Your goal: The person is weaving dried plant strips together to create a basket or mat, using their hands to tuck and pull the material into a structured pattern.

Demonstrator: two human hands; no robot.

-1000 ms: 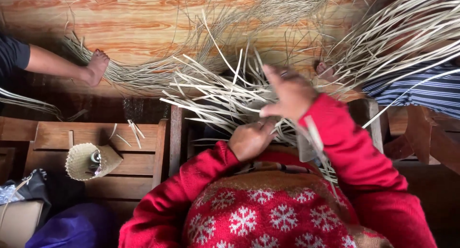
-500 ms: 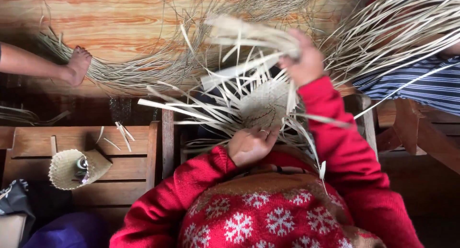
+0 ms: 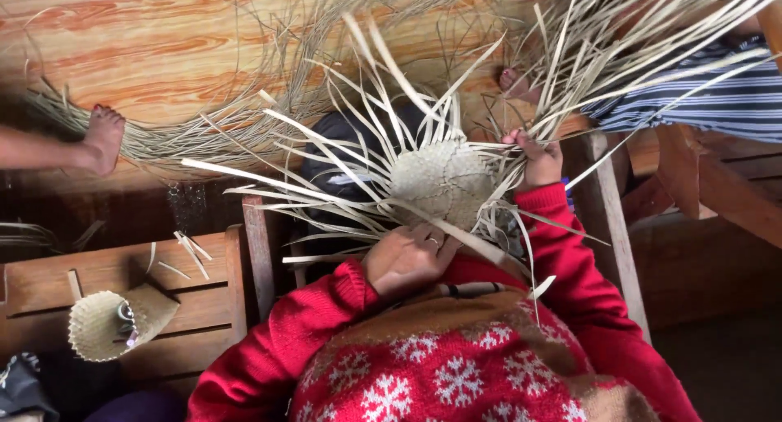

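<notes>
A round woven mat of pale straw sits in front of my chest, with long loose strips fanning out from its edge. My left hand grips the near edge of the woven piece; a ring shows on one finger. My right hand is closed on strips at the piece's right edge. Both arms wear red knitted sleeves.
A small woven basket lies on a slatted wooden bench at the left. Loose straw covers the wooden floor. Another person's foot rests at the left, a second foot and a striped cloth at the upper right.
My right hand has dropped from a raised bundle of strips to the piece's right edge. The woven round now faces up, uncovered. The view has shifted, so the bench and basket sit lower left.
</notes>
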